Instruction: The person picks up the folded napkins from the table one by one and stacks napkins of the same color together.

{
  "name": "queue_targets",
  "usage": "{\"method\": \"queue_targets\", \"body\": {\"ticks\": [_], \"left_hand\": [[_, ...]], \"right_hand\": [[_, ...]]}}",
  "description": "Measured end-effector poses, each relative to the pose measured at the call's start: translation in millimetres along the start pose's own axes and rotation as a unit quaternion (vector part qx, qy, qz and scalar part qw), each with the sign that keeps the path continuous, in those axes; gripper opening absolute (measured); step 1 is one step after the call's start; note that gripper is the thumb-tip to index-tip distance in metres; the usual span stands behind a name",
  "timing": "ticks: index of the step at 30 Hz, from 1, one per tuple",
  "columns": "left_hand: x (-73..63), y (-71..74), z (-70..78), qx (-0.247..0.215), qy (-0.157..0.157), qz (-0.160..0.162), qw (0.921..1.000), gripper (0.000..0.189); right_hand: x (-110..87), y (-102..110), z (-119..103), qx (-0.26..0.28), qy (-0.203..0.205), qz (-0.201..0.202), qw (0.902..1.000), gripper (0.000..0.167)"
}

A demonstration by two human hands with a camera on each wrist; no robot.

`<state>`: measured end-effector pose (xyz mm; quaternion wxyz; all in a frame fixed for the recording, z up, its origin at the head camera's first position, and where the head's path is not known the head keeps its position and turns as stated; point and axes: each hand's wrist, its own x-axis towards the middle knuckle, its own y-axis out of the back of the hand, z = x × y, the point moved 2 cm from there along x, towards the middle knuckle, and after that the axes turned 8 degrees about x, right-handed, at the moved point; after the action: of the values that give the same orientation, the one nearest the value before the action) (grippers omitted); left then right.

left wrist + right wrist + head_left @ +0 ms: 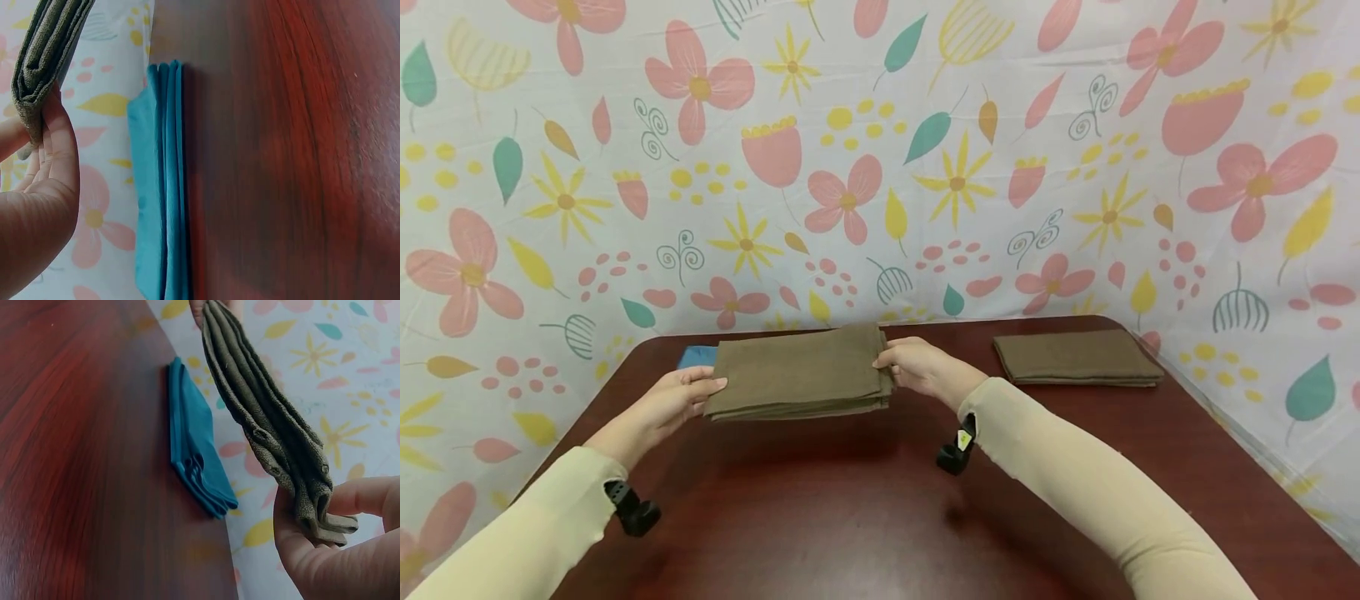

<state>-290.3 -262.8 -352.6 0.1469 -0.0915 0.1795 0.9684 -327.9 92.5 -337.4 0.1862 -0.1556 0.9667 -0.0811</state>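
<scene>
Both hands hold up a folded brown cloth (797, 371) above the far part of the table, its layers stacked and showing along the near edge. My left hand (673, 404) pinches its left end, thumb on top and fingers beneath; the left wrist view shows that grip on the cloth's folded corner (47, 69). At the other end my right hand (925, 367) pinches the edge, where the loose layers (312, 506) spread a little in the right wrist view. Behind and below lies a folded blue cloth (190, 437), mostly hidden by the brown one in the head view.
A second folded brown cloth (1078, 357) lies at the table's far right. The dark red wooden table (850, 517) ends at the back against a flower-printed hanging sheet (880, 167). Each wrist wears a black strap with a small camera (955, 454).
</scene>
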Motion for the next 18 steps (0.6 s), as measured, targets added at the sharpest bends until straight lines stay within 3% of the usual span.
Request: {"method": "queue_targets", "body": {"ticks": [9, 18], "left_hand": [[7.3, -15.7, 15.3, 0.002, -0.002, -0.007, 1.0, 0.079], [14.5, -31.1, 34.0, 0.02, -0.006, 0.002, 0.9998, 0.074]], "right_hand": [[-9.8, 19.7, -2.7, 0.004, 0.0, 0.005, 1.0, 0.077], [-16.4, 42.6, -7.7, -0.036, 0.002, 0.023, 0.9991, 0.073]]}}
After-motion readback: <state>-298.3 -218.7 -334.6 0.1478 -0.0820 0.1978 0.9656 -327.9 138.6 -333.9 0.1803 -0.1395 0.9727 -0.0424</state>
